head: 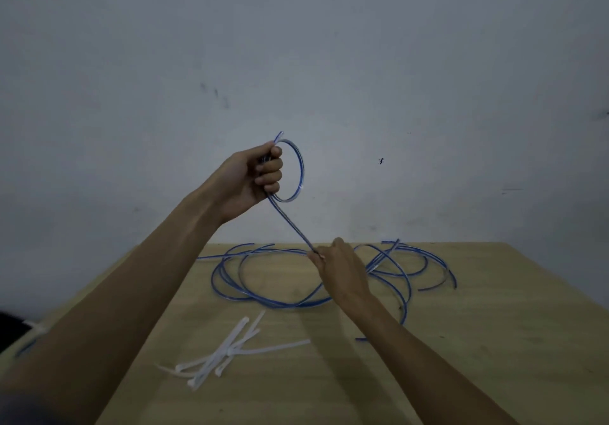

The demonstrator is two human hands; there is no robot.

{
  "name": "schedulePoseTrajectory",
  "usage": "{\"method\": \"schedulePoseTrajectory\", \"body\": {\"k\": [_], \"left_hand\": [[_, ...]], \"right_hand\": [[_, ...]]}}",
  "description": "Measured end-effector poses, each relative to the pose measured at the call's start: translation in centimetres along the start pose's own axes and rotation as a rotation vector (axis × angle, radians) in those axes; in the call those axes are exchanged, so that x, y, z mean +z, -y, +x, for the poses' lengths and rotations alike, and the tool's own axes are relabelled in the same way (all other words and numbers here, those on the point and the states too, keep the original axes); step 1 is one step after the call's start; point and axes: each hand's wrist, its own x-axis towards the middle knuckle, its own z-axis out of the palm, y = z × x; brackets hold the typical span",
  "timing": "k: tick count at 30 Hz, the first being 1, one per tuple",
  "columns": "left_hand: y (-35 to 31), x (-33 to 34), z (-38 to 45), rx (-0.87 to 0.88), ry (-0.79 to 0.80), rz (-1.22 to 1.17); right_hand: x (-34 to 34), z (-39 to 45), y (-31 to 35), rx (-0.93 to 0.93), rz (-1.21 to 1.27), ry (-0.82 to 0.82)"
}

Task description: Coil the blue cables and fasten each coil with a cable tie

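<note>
My left hand (255, 177) is raised above the table and grips a small coil (298, 167) of blue cable, one loop standing out to the right of my fingers. From it a straight run of the cable (290, 223) slants down to my right hand (339, 268), which pinches it just above the table. Loose blue cables (244, 288) lie in wide tangled loops on the wooden table (494, 342) behind and beside my right hand. Several white cable ties (227, 352) lie in a heap near the front left.
A grey wall (329, 62) rises right behind the table's far edge. The table's left edge runs diagonally under my left forearm, with a dark object (10, 329) and a short bit of blue cable (24, 349) beyond it.
</note>
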Motion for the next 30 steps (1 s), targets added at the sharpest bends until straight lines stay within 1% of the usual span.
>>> {"method": "schedulePoseTrajectory", "body": {"k": [1, 2, 3, 4, 6, 8, 10, 12, 15, 16, 18, 20, 22, 24, 27, 29, 30], "left_hand": [[-0.3, -0.3, -0.3, 0.0, -0.005, 0.006], [-0.4, -0.6, -0.5, -0.001, -0.012, 0.012], [-0.5, -0.9, -0.8, -0.009, -0.018, 0.019], [-0.4, -1.1, -1.0, -0.023, -0.022, 0.029], [0.2, -1.3, -1.5, -0.071, -0.02, 0.084], [1.6, -1.4, -1.8, -0.13, -0.03, 0.255], [3.8, -1.3, -2.2, -0.18, -0.033, 0.504], [6.1, -1.1, -2.5, -0.173, -0.001, 0.8], [9.4, -1.4, -3.1, -0.099, 0.072, 1.453], [10.3, -1.6, -3.2, -0.094, 0.073, 1.609], [12.1, -2.1, -3.6, -0.083, 0.038, 1.79], [13.3, -2.5, -3.7, -0.049, -0.007, 1.878], [14.2, -3.2, -3.4, 0.054, -0.068, 1.877], [14.6, -3.5, -2.9, 0.153, -0.124, 1.759], [14.3, -2.4, -2.2, 0.201, -0.183, 1.37], [14.0, -1.3, -1.8, 0.205, -0.235, 1.106], [14.1, -1.0, -1.6, 0.184, -0.252, 1.02]], "right_hand": [[-0.3, 0.6, 0.0, 0.064, 0.022, 0.048], [-0.6, 1.4, 0.2, 0.136, 0.135, 0.103], [-1.0, 2.2, 0.4, 0.224, 0.329, 0.148], [-1.4, 3.1, 0.6, 0.331, 0.574, 0.179], [-2.9, 4.6, 1.4, 0.519, 0.995, 0.201], [-4.5, 6.0, 2.0, 0.604, 1.211, 0.146], [-5.7, 7.4, 2.4, 0.605, 1.255, 0.112], [-6.3, 8.3, 2.9, 0.543, 1.21, 0.119], [-6.9, 8.6, 3.1, 0.475, 1.171, 0.109], [-7.1, 8.7, 3.0, 0.475, 1.188, 0.086], [-7.5, 8.7, 2.7, 0.496, 1.224, 0.029], [-7.9, 8.6, 2.4, 0.5, 1.236, -0.025], [-8.3, 8.2, 2.1, 0.516, 1.29, -0.067], [-8.7, 7.3, 2.0, 0.504, 1.333, -0.067], [-8.9, 5.3, 2.2, 0.402, 1.404, 0.018], [-9.1, 3.9, 2.3, 0.414, 1.587, 0.041], [-9.2, 3.3, 2.2, 0.443, 1.696, 0.048]]}}
